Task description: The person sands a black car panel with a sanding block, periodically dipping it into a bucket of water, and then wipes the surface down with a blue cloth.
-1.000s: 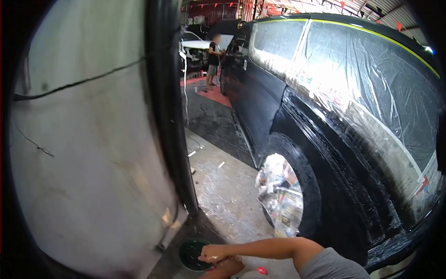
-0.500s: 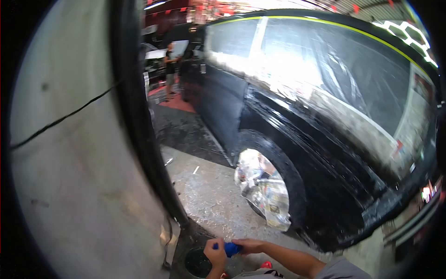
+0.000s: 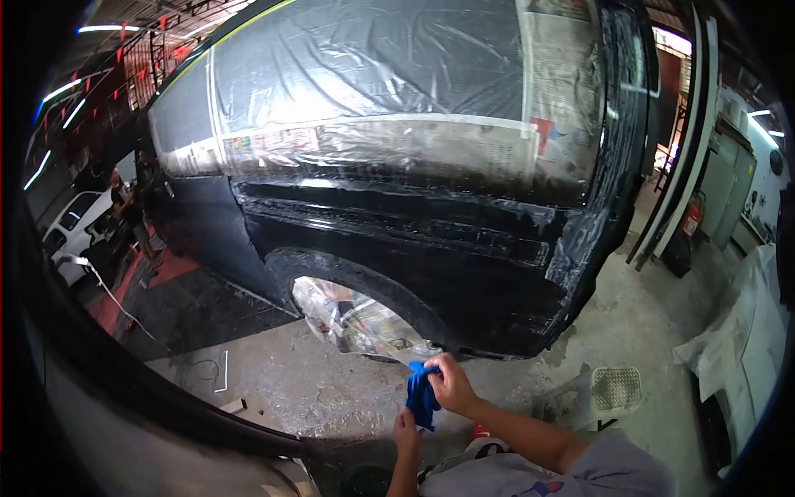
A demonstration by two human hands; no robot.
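Observation:
A blue cloth [image 3: 422, 396] hangs between my two hands, low in the view. My right hand [image 3: 450, 383] is closed on its upper part. Lower down, my left hand [image 3: 406, 429] is closed on the cloth's left lower side. Beyond the hands stands a black vehicle body [image 3: 489, 273] with a wet or glossy look in places. Clear plastic film [image 3: 373, 66] and newspaper [image 3: 563, 108] cover its windows, with tape along the edges. Newspaper and plastic [image 3: 356, 323] also wrap the wheel.
A dark pillar edge [image 3: 166, 377] runs along the lower left. Another person [image 3: 128, 211] stands at the far left near a white car [image 3: 79, 215]. A perforated step stool [image 3: 615, 389] is at the lower right, beside a covered vehicle [image 3: 737, 348].
The view has swung to the right, away from the pale wall. The blue cloth, bunched between my hands before, now hangs longer, with my right hand above my left.

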